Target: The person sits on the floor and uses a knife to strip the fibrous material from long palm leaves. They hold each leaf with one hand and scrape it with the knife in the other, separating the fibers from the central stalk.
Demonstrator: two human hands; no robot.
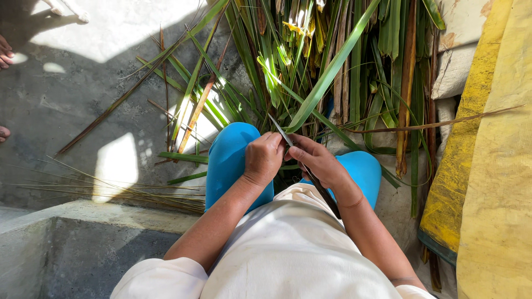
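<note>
Over your blue-clad knees (235, 160), your two hands meet just in front of your white top (293, 249). Your left hand (264, 159) is curled into a closed fist, knuckles up, around the near end of a long green leaf (327, 75) that runs up and away to the right into the heap. Your right hand (316, 159) is closed too, its fingers wrapped on a thin dark blade (317, 185); one end pokes out above the fingers beside the left fist, the other slants down across your wrist toward your lap. The two hands touch, or nearly so, at the point where blade and leaf come together; how the edge sits on the leaf you cannot tell, since the fingers cover it.

Beyond your knees a pile of green and brown leaves (354, 66) fans out over the concrete floor (66, 99), lit in patches by sun. Stripped thin ribs (111, 191) lie in a loose bundle to your left, near a concrete step (83, 243). A yellow sheet (493, 166) lies along your right side. Someone else's toes (4, 52) show at the far left edge.
</note>
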